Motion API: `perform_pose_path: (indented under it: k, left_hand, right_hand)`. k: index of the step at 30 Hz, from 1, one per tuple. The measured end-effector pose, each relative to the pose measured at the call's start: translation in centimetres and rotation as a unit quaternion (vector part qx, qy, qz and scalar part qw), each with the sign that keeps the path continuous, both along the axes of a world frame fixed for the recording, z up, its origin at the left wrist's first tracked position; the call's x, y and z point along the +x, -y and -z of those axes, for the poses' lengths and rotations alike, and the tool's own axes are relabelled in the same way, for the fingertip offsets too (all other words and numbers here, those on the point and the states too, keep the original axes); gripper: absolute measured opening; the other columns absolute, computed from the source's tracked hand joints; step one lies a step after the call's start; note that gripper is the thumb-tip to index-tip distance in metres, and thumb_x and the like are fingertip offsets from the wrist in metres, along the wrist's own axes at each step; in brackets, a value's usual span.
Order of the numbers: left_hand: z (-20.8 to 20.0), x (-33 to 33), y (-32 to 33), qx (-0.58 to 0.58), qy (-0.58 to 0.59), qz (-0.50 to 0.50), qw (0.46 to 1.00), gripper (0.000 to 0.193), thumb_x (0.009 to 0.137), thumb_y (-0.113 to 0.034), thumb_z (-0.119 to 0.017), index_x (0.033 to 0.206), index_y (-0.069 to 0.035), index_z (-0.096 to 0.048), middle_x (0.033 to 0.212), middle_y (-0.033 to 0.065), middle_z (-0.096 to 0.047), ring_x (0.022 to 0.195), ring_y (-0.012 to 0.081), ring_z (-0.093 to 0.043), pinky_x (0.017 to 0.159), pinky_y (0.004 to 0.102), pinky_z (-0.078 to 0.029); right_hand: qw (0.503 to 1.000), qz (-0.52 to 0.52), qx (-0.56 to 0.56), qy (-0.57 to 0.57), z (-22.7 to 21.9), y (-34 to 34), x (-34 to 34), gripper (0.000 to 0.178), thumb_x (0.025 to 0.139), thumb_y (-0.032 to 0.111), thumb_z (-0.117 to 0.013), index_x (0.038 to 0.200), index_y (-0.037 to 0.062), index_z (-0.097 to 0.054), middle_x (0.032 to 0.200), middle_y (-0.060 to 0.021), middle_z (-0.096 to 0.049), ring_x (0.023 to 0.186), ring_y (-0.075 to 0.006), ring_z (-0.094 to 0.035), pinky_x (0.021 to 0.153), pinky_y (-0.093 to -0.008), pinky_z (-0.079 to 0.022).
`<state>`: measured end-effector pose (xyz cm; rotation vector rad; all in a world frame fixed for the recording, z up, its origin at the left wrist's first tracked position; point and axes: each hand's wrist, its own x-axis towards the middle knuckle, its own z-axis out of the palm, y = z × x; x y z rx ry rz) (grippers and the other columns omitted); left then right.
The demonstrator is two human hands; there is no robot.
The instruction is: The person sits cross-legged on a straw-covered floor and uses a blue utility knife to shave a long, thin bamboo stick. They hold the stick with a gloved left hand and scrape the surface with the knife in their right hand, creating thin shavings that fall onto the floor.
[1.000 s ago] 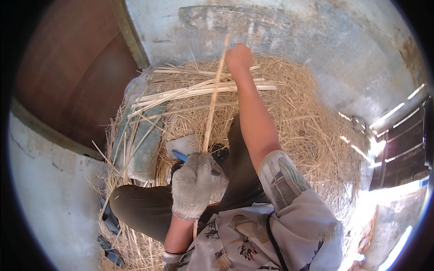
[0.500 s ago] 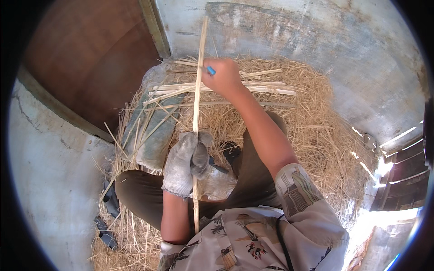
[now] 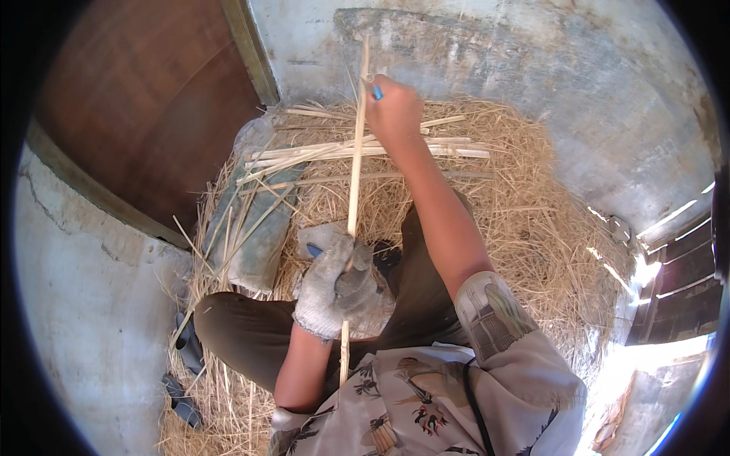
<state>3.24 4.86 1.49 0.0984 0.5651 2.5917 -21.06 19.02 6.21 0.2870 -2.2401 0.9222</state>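
Observation:
A long, pale strip of split bamboo or wood (image 3: pixel 356 175) runs away from my body, its near end against my shirt. My left hand (image 3: pixel 334 289), in a grey-white work glove, is closed around its lower part above my lap. Near the strip's far end, my right hand (image 3: pixel 395 114) is bare and closed on a small blue-handled tool (image 3: pixel 377 93) pressed beside the strip. The fist hides most of this tool, so its blade does not show clearly. A thin curl stands off the strip there. Something blue pokes out beside my gloved hand.
Several pale strips (image 3: pixel 449 151) lie crosswise on a heap of straw-like shavings (image 3: pixel 525 220). A grey-green sack or cushion (image 3: pixel 251 243) rests at left with thin slivers on it. Dark sandals (image 3: pixel 182 399) lie lower left. A brown door (image 3: pixel 144 114) and plastered walls (image 3: pixel 487 53) surround me.
My right hand has slid farther away along the strip with the blue-handled tool. My gloved left hand has shifted right and slightly nearer me, and the strip has moved right.

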Motion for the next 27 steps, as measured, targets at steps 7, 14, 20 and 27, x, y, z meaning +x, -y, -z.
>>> perform_pose_path:
  k: [7, 14, 20, 27]
  left_hand:
    - [-0.4, 0.5, -1.3, -0.048, 0.010, 0.035, 0.998, 0.039, 0.112, -0.036, -0.042, 0.095, -0.005, -0.058, 0.053, -0.0055, -0.035, 0.037, 0.0070, -0.032, 0.033, 0.0245, -0.029]
    - [-0.7, 0.5, -1.6, -0.087, 0.021, 0.048, 0.995, 0.040, 0.113, -0.034, -0.040, 0.096, -0.004, -0.061, 0.052, -0.0058, -0.035, 0.035, 0.0078, -0.033, 0.032, 0.0262, -0.030]
    - [0.4, -0.9, 0.5, -0.017, 0.045, -0.031, 0.998, 0.038, 0.112, -0.033, -0.044, 0.101, -0.002, -0.063, 0.054, -0.0054, -0.039, 0.036, 0.0079, -0.032, 0.032, 0.0262, -0.031]
    - [0.7, -1.4, 0.4, -0.148, 0.026, -0.066, 0.986, 0.036, 0.109, -0.035, -0.052, 0.104, -0.001, -0.063, 0.058, -0.0007, -0.051, 0.042, 0.0112, -0.046, 0.037, 0.0264, -0.038]
  right_hand:
    - [0.994, 0.107, -0.007, -0.028, -0.2, -3.5, -2.3, 0.015, 0.085, 0.019, -0.073, 0.081, 0.0047, -0.072, 0.068, -0.0174, -0.068, 0.066, -0.0392, -0.069, 0.060, -0.0481, -0.054]
    - [0.958, 0.152, -0.226, 0.090, 2.2, -8.0, -6.9, 0.026, 0.090, 0.026, -0.073, 0.083, 0.0011, -0.071, 0.063, -0.0146, -0.064, 0.058, -0.0330, -0.064, 0.055, -0.0447, -0.050]
    - [0.772, -0.260, -0.512, 0.271, -1.0, -4.3, -2.5, 0.043, 0.091, 0.038, -0.079, 0.098, -0.0037, -0.072, 0.053, 0.0072, -0.033, 0.042, -0.0070, -0.032, 0.041, -0.0267, -0.026]
    - [0.773, -0.392, -0.377, 0.325, -0.9, -2.5, -1.4, 0.034, 0.099, 0.031, -0.072, 0.107, -0.0026, -0.073, 0.053, 0.0108, -0.030, 0.042, -0.0039, -0.027, 0.041, -0.0240, -0.025]
